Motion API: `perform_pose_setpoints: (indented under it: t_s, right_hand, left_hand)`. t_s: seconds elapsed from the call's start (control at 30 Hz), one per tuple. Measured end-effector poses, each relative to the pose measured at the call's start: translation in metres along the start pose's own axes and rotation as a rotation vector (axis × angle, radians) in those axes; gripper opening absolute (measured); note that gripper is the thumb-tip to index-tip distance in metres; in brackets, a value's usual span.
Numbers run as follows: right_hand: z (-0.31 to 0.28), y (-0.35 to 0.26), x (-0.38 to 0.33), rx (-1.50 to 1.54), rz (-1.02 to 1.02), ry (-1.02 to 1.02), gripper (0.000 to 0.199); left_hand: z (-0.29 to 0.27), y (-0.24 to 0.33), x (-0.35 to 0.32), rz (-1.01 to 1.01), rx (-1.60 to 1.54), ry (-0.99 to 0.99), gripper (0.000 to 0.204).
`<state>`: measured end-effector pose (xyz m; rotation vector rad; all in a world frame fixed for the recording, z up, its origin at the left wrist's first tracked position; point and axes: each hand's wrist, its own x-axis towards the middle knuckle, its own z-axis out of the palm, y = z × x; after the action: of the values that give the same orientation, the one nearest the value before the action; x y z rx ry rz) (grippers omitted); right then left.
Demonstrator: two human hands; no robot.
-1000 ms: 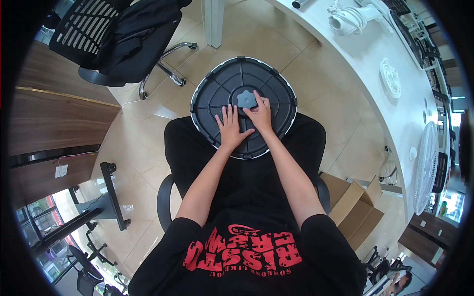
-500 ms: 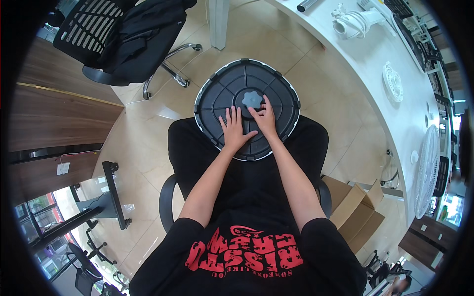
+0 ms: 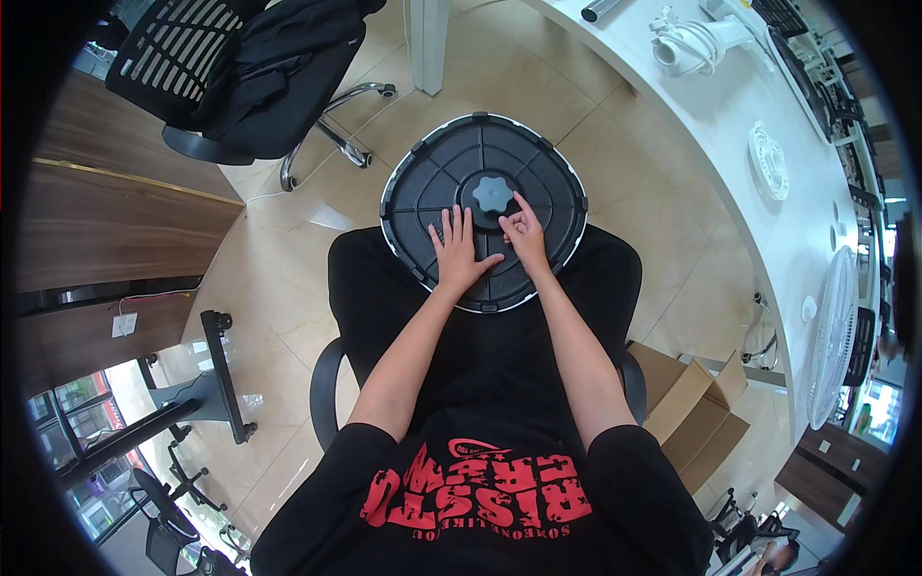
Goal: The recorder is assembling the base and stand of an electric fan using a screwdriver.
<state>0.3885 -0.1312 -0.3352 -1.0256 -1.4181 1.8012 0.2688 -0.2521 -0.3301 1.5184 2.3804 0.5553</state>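
A round black ribbed disc [image 3: 423, 182] with a pale rim, much like a fan base seen from below, rests on my lap and thighs. Near its middle sits a grey lobed knob [image 3: 493, 195]. My left hand [image 3: 459, 255] lies flat on the disc left of and below the knob, fingers spread. At the knob's lower right edge is my right hand [image 3: 524, 236], its index finger stretched out against or close to the knob. The other fingers of that hand are curled and grip nothing that I can see.
On the curved white table [image 3: 711, 144] to the right are a white fan motor with coiled cord [image 3: 687, 48], a white openwork piece [image 3: 768, 161] and a fan grille [image 3: 832, 336]. An open cardboard box [image 3: 696, 413] stands right of my chair. A black office chair [image 3: 259, 86] is at far left.
My right hand has drawn back slightly from the knob; its thumb has left the knob's side and its fingers have curled. The left hand stays flat on the disc.
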Motion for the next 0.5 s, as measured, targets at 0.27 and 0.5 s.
perform_pose_setpoints:
  t_s: [0.27, 0.5]
  right_hand:
    - [-0.003, 0.008, -0.004, 0.008, -0.017, 0.032, 0.059]
    - [0.002, 0.002, -0.007, 0.035, -0.072, 0.028, 0.063]
  left_hand:
    - [0.001, 0.0, -0.002, 0.011, 0.0, -0.007, 0.126]
    - [0.002, -0.003, 0.002, 0.012, 0.019, 0.016, 0.125]
